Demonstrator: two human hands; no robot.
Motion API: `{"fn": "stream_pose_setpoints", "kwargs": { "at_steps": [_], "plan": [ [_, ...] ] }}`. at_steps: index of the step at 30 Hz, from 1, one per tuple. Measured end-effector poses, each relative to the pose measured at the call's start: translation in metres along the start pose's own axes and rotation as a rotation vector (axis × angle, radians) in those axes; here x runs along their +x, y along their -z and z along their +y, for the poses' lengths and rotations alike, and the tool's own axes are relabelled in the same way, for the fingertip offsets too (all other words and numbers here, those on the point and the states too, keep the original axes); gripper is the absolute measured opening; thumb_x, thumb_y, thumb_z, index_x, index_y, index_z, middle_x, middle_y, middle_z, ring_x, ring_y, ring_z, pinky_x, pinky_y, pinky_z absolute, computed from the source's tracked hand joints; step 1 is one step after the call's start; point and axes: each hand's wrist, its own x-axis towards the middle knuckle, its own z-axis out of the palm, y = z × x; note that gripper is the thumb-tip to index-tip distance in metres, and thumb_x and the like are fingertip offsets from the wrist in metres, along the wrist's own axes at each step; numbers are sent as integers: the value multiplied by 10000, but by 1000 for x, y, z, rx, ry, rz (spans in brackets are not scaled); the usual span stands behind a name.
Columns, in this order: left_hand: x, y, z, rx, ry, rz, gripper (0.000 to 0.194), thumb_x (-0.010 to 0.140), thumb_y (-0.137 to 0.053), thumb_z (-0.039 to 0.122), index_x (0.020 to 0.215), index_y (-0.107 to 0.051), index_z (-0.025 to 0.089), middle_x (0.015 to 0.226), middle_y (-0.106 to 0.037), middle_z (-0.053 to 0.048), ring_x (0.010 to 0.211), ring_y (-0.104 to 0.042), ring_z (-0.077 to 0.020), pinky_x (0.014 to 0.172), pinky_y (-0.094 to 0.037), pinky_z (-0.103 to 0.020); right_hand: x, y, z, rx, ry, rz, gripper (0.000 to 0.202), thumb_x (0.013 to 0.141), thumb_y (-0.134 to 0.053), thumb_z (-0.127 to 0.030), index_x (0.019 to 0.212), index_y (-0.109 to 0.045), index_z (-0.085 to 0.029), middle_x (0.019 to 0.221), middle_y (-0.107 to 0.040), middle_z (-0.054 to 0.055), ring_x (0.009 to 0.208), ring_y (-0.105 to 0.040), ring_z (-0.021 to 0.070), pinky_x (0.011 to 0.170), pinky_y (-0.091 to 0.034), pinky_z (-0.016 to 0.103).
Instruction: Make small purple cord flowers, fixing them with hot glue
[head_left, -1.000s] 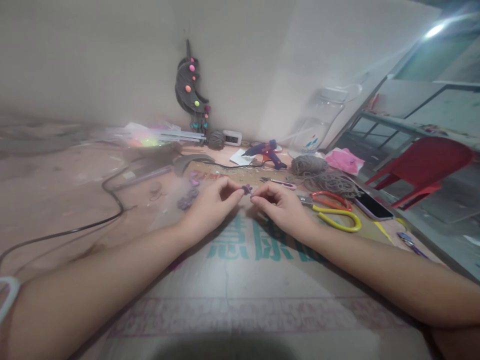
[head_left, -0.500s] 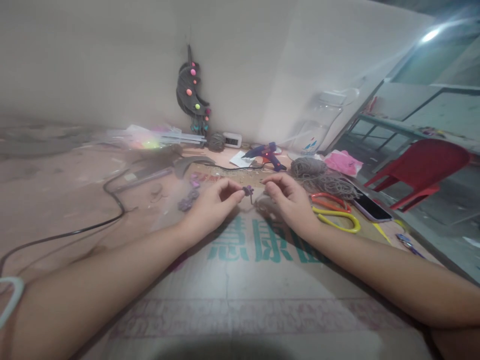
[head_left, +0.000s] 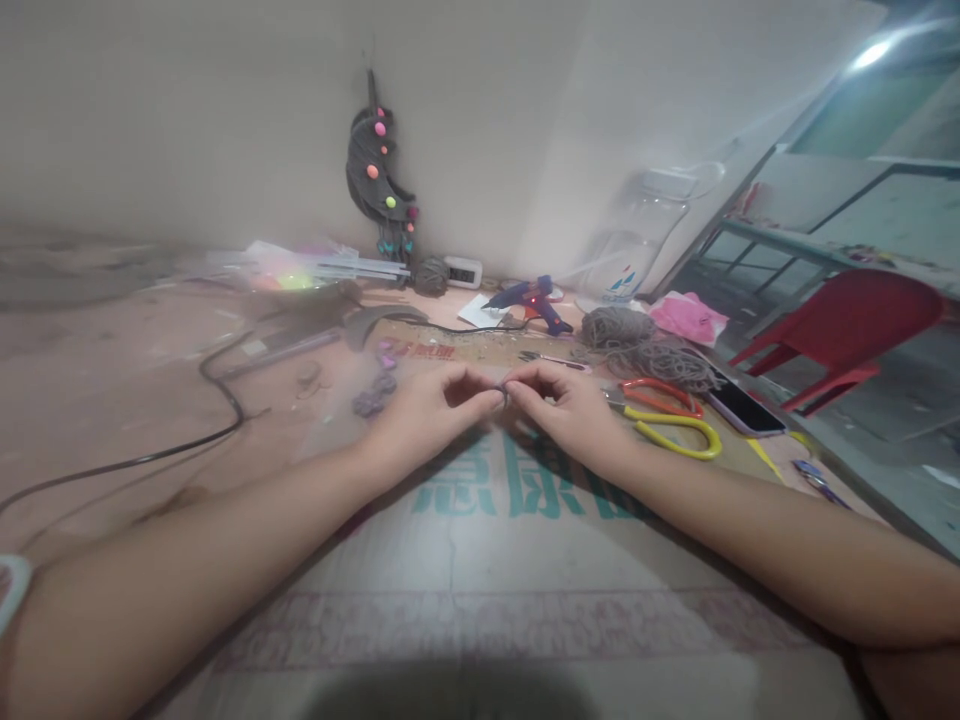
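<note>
My left hand [head_left: 431,405] and my right hand [head_left: 571,408] meet fingertip to fingertip over the printed board [head_left: 450,570]. Both are closed in a pinch on a small dark purple flower-like piece [head_left: 504,391], mostly hidden by the fingers. Left of my left hand lies a cluster of small purple pieces [head_left: 373,396], with pinker ones at its top. Beyond my right hand is a slim pink-handled tool [head_left: 559,361]. Scissors with one yellow [head_left: 679,440] and one orange-red handle [head_left: 667,392] rest at the right of that hand.
A purple glue gun [head_left: 529,297] stands at the back, its black cable [head_left: 150,460] running left. Grey yarn [head_left: 619,328], a pink cloth [head_left: 690,317], a phone [head_left: 746,408] and a clear bottle [head_left: 637,240] are on the right. A decorated grey crescent [head_left: 369,170] hangs on the wall.
My right hand has moved left to meet my left hand and now pinches the purple piece too. The piece, visible before with a short stem, is now mostly covered.
</note>
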Motion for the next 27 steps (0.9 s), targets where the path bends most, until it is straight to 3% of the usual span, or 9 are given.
{"fn": "stream_pose_setpoints", "kwargs": {
  "at_steps": [13,27],
  "plan": [
    [-1,0,3,102,-13,37,204,849,-591,366,797,-676,187,767,-702,-8,692,-606,-146,663,-451,-265,-1,1,0,-126,95,-12,114,840,-568,-232,832,-671,-185,696,-667,7,611,-571,124,579,-433,244],
    [-2,-2,-1,121,-24,7,220,845,-583,383,801,-672,188,770,-703,-8,690,-601,-150,660,-447,-272,-1,-4,4,-189,164,-10,55,794,-555,-165,765,-597,-184,630,-564,-20,561,-488,103,539,-382,225]
  ]
}}
